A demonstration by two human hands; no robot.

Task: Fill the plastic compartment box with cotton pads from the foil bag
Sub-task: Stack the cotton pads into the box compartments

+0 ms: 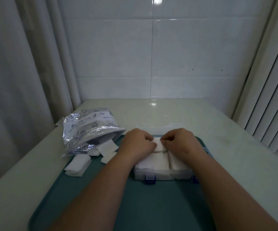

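The clear plastic compartment box (161, 175) with blue latches sits on a teal tray (160, 205), its near compartments packed with white cotton pads (153, 161). Both hands are over its far side. My left hand (137, 144) and my right hand (180, 144) each pinch the same stack of pads (160, 145) between curled fingers, over a far compartment. The silver foil bag (90, 129) lies on its side to the left, mouth toward the tray, with several pads (106, 148) spilling out. A loose pile of pads (77, 165) lies in front of the bag.
The box's clear lid (156, 128) lies open behind the hands. The tray rests on a pale tabletop (226, 147) against a white tiled wall. A curtain (18, 72) hangs at the left and slatted blinds (271, 105) at the right.
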